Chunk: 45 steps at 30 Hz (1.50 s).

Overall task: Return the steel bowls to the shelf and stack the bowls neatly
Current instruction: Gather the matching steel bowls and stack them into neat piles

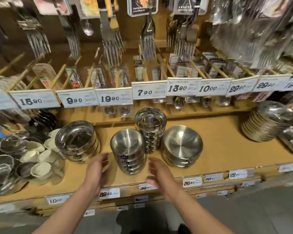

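Note:
A stack of several steel bowls (pixel 128 149) stands near the front of the wooden shelf (pixel 218 159). Behind it rises a taller, narrower bowl stack (pixel 150 129). A low stack of wide bowls (pixel 182 146) sits to the right, and another shiny stack (pixel 76 141) to the left. My left hand (pixel 96 173) hovers just left of the front stack, fingers straight, holding nothing. My right hand (pixel 157 174) hovers just right of it, fingers relaxed and empty. Neither hand touches the bowls.
White ramekins (pixel 41 157) and dark dishes (pixel 5 159) crowd the shelf's left end. Stacked steel plates (pixel 267 125) stand at the right. Price tags (pixel 149 92) line the rail above, with hanging forks (pixel 112 43) overhead. Bare shelf lies between the wide bowls and plates.

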Tool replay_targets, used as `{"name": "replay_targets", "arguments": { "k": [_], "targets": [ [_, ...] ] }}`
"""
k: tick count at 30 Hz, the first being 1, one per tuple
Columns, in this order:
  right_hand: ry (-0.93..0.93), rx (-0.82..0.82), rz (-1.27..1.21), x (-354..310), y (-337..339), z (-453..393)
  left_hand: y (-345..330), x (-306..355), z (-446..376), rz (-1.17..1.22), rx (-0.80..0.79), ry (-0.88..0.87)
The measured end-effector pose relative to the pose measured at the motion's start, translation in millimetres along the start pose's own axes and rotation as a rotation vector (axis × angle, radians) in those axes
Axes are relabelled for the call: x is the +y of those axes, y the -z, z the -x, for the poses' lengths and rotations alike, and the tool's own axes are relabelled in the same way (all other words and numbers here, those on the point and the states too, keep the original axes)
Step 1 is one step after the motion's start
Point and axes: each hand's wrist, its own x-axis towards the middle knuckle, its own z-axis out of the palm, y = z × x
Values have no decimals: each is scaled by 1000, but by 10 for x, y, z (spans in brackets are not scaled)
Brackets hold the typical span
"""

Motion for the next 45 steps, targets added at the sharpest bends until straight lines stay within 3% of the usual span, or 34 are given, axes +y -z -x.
{"name": "replay_targets", "arguments": {
  "k": [6,13,27,36,45],
  "targets": [
    [42,-13,10,-64,-216,-111,2,50,-129,-19,-158,-15],
    [136,-85,-73,-66,-361,-175,-1,-8,-261,-15,-512,4],
    [245,-112,-47,-39,-484,-48,53,27,-178,-127,-650,-82],
    [278,-142,-45,-151,-411,243,57,159,231,-90,-540,-65],
    [262,-128,-59,-200,26,792,-205,6,815,-149,-554,-97]
  ]
}}
